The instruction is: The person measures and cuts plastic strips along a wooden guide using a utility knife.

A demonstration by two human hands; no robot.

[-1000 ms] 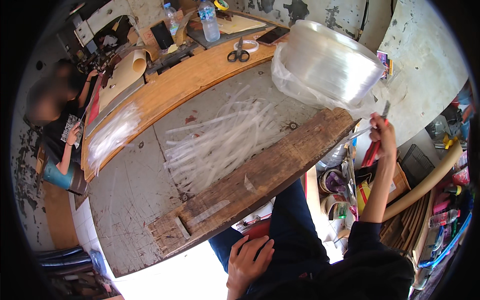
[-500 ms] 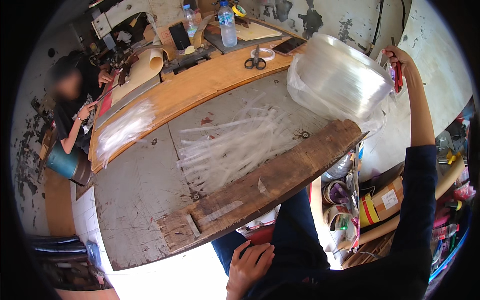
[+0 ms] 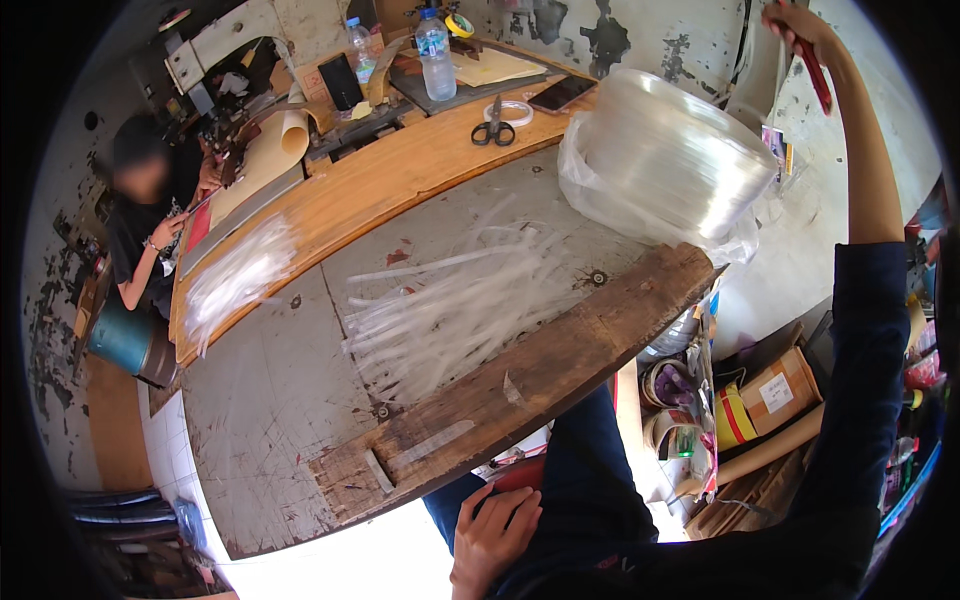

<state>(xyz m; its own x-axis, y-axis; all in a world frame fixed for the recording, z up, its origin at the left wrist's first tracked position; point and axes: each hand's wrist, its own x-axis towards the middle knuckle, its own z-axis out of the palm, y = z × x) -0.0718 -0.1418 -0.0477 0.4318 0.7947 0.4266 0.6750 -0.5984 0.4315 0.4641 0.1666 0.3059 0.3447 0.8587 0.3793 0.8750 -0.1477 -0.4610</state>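
Note:
My right hand [image 3: 800, 30] is raised at the upper right beside the wall, fingers wrapped round a long red-handled tool [image 3: 817, 80] whose red end points down. Its exact kind cannot be made out. My left hand [image 3: 493, 535] rests on my lap with its fingers apart and nothing in it. Left of my right arm stands a large coil of clear plastic strip [image 3: 680, 150], partly in a thin plastic bag. Many cut clear strips [image 3: 450, 300] lie in a loose pile on the grey table. A worn wooden plank [image 3: 540, 375] runs along the table's near edge.
A second pile of strips [image 3: 240, 265] lies on the orange-brown wooden board [image 3: 390, 185], with black scissors [image 3: 494, 128], a tape roll [image 3: 515, 113] and a phone [image 3: 562, 94] farther along. Water bottles [image 3: 436, 58] stand behind. A person [image 3: 145, 205] works at the far left. Cardboard boxes [image 3: 785, 385] stand below right.
My right hand has moved up and a little farther out with the red-handled tool, which now tilts the other way. The view has shifted slightly. My left hand stays on my lap.

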